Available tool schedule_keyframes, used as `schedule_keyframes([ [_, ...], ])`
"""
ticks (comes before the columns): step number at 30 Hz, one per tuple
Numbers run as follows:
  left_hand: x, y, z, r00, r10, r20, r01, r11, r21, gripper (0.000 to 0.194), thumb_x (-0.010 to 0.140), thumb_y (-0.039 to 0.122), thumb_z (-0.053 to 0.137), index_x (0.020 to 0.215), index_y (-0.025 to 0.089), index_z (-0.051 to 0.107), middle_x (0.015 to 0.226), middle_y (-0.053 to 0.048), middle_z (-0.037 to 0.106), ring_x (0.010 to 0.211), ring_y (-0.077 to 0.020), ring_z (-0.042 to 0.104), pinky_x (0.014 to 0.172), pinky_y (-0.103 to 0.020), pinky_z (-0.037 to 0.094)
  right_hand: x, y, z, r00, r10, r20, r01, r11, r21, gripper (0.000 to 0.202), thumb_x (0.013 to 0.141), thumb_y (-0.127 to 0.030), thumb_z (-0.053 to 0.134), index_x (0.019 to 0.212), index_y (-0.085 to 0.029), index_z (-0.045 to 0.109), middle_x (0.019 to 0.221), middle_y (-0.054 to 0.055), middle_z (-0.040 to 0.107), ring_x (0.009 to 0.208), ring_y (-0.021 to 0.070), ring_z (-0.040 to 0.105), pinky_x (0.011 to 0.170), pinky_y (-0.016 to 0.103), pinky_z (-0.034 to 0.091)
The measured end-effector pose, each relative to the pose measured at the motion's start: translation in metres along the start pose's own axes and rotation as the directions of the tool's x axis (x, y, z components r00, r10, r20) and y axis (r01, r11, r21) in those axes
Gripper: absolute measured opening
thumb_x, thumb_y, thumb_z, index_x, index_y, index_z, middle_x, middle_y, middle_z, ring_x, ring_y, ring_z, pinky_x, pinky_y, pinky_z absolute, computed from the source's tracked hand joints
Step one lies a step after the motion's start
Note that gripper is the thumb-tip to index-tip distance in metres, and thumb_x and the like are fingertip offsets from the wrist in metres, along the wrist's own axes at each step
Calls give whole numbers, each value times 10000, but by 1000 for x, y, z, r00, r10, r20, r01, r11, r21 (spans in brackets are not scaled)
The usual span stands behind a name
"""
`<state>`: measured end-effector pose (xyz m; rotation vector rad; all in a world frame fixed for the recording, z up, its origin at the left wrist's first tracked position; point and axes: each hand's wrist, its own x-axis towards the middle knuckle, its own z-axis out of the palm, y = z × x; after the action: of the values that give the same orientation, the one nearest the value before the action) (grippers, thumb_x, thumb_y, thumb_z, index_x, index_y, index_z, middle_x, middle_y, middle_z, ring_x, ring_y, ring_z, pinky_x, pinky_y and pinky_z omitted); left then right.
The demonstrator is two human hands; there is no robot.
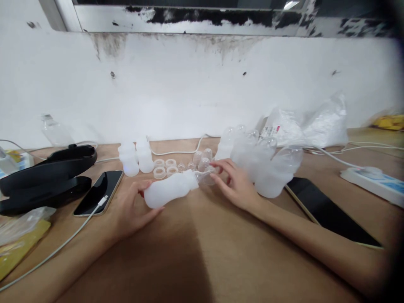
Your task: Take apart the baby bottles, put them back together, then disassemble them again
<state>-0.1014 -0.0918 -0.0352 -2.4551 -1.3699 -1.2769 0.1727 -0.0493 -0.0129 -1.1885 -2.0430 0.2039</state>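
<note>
My left hand (135,206) grips the base of a frosted white baby bottle (170,190), which lies tilted with its neck to the right. At that neck sits a clear teat (202,174), and the fingertips of my right hand (232,181) are closed around its tip. Just behind the neck stand several clear bottle caps (206,154), partly hidden by my right fingers. Clear collar rings (159,172) and small teats (181,167) lie in rows behind the bottle. Two frosted bottles without tops (128,160) stand behind them to the left.
Capped frosted bottles (271,176) crowd together right of my right hand. Phones (99,193) lie on both sides. A black case (47,172) is at the left, a plastic bag (325,122) at the back right, a power strip (375,181) at the right. White cables cross the table.
</note>
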Motion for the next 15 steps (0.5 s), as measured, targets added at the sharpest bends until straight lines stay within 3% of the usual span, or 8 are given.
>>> schedule_keyframes([
  [4, 3, -3, -3, 981, -158, 115, 176, 971, -163, 456, 644, 333, 662, 1018, 196, 439, 969, -67, 565, 878, -217, 574, 747, -368, 501, -2, 10, 9, 999, -10, 45, 23, 953, -301, 418, 811, -391, 421, 1179, -193, 423, 1105, 138, 483, 987, 292, 486, 742, 422, 437],
  [8, 6, -2, -5, 952, -227, 207, 285, 902, -323, 427, 658, 302, 657, 1002, 177, 437, 979, -69, 574, 908, -211, 577, 791, -375, 484, -7, 6, 13, 993, 62, 96, -30, 951, -308, 421, 796, -404, 425, 1145, -168, 408, 1084, 159, 489, 843, 287, 537, 638, 421, 445],
  [10, 7, -1, -6, 939, -256, 228, 329, 859, -392, 399, 662, 297, 655, 972, 172, 436, 994, -81, 580, 923, -216, 576, 797, -381, 481, -8, 2, 13, 990, 107, 88, -92, 982, -163, 384, 777, -396, 464, 1085, -171, 422, 1019, 134, 518, 758, 244, 550, 634, 399, 439],
  [12, 8, -1, -6, 927, -284, 244, 368, 809, -458, 362, 662, 302, 654, 922, 179, 435, 985, -81, 593, 910, -219, 583, 778, -376, 488, -7, -2, 14, 980, 180, 88, -192, 968, 161, 348, 756, -407, 503, 1021, -197, 418, 928, 82, 537, 699, 194, 548, 602, 346, 437],
  [13, 9, -2, -6, 921, -299, 250, 386, 783, -488, 341, 663, 306, 652, 896, 184, 436, 966, -73, 602, 893, -217, 589, 763, -370, 492, -6, -4, 14, 968, 228, 109, -252, 894, 370, 333, 751, -417, 508, 996, -213, 409, 900, 57, 538, 675, 172, 546, 564, 312, 431],
  [15, 11, -3, -5, 895, -343, 286, 446, 715, -538, 302, 668, 321, 642, 850, 189, 441, 891, -49, 621, 826, -211, 610, 712, -354, 501, -5, -7, 16, 925, 311, 219, -369, 591, 718, 290, 764, -426, 488, 961, -230, 406, 886, 29, 539, 621, 132, 534, 482, 252, 397],
])
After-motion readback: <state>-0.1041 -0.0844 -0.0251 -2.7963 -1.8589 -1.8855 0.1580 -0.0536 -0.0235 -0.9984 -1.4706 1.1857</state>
